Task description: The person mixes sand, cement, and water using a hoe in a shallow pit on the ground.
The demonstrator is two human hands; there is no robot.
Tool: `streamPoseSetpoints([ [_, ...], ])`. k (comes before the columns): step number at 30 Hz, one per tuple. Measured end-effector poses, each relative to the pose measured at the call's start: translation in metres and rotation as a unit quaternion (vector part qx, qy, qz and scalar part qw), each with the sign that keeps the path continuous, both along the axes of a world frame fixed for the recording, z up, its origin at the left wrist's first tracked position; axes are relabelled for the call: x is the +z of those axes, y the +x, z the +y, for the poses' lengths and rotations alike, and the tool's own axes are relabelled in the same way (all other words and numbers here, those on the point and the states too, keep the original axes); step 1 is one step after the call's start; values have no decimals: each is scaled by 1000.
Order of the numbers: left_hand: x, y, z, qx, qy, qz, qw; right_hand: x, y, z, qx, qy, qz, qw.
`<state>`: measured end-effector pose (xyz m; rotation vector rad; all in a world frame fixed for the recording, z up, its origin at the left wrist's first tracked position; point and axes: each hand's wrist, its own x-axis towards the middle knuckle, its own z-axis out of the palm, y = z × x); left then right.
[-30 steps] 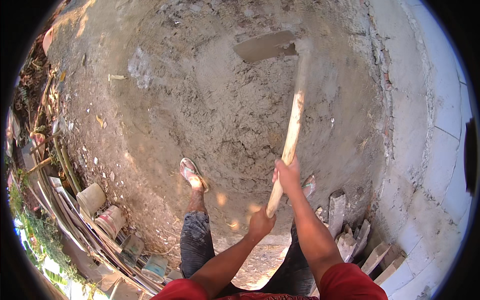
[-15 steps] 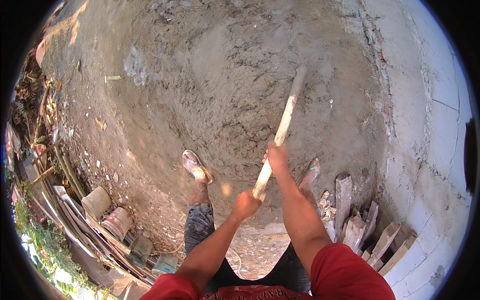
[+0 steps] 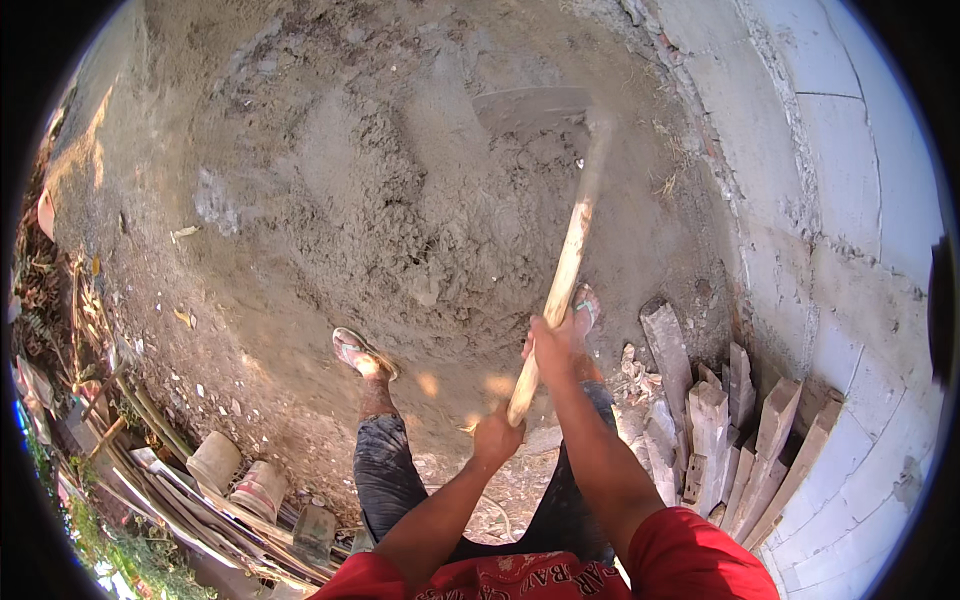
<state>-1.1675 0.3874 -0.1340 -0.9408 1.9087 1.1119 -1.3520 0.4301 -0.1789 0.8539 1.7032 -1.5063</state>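
I hold a long wooden handle [image 3: 566, 268] with both hands. My right hand [image 3: 553, 350] grips it higher up, my left hand [image 3: 497, 437] grips its lower end. The handle runs up to a flat metal hoe blade [image 3: 530, 105] that rests on a wide heap of grey sandy mix [image 3: 400, 200]. My feet in sandals stand at the near edge of the heap, the left foot [image 3: 357, 352] on the left and the right foot [image 3: 586, 308] beside the handle.
A pale block wall [image 3: 860, 250] runs along the right. Short wooden planks [image 3: 720, 430] lean against its base. At the lower left lie buckets [image 3: 240, 478], boards and sticks, with plants beyond them.
The hoe blade was out of sight half a second ago and now lies farther out on the heap. My hands and the handle have swung forward and to the right.
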Motion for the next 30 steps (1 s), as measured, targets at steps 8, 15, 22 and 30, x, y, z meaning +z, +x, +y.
streamPoseSetpoints([
  [8, -26, -215, -147, -253, -53, 72, 963, -111, -146, -61, -178, 12, -51, 983],
  [15, 95, 82, -235, -211, -63, -3, 975, 16, 149, -150, -233, -30, -179, 955],
  [22, 174, 290, -232, -114, -93, -52, 988, 115, 293, -191, -156, -49, -296, 941],
  [30, -52, -6, -278, 100, -209, 51, 971, -69, -3, -334, 124, -87, 38, 988],
])
